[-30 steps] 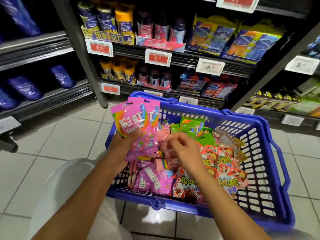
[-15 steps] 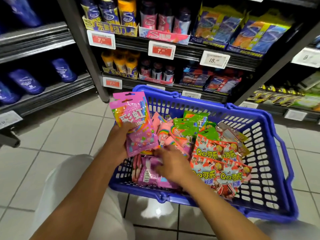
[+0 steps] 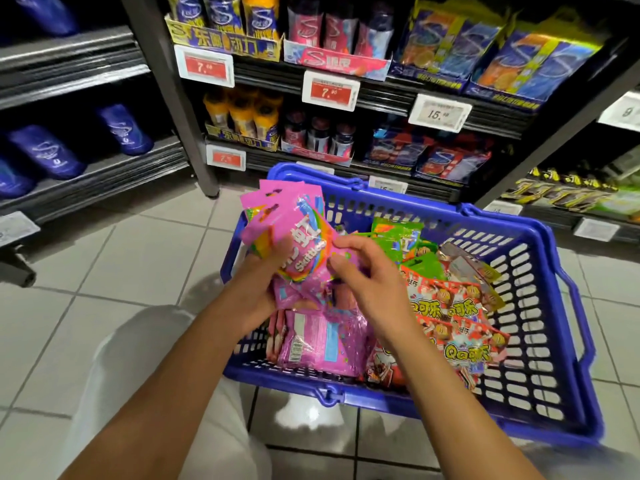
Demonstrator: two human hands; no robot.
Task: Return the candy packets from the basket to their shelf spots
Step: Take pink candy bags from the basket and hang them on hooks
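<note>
The left hand [image 3: 263, 271] grips a fanned stack of pink candy packets [image 3: 291, 233] above the blue basket [image 3: 540, 306], while the right hand [image 3: 367, 271] pinches the stack's right edge. More packets lie in the basket. The stack is slick and loosely aligned, so an uneven pinch could let packets slide out.

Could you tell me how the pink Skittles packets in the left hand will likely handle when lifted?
The pink Skittles packets look like thin glossy pouches, so probably floppy and slippery. Several fan out in the left hand, so one might slide free. Likely light.
</note>
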